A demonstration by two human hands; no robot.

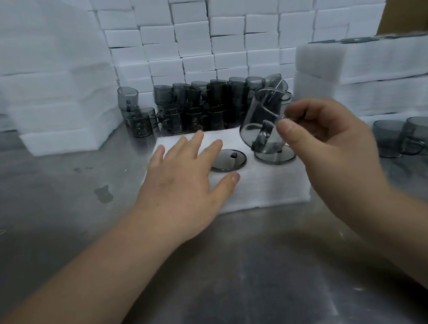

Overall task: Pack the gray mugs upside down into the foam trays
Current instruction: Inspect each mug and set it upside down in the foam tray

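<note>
At a steel desk [219, 279], a packer's right hand [328, 135] pinches a gray mug [263, 112] by its handle, tilted just above the right side of the foam tray [262, 188]. The left hand [182, 170] lies flat on the tray, fingers spread. Two gray discs [228, 159], likely bases of seated mugs, show in the foam; next, the mug needs turning mouth-down and lowering into a free pocket.
</note>
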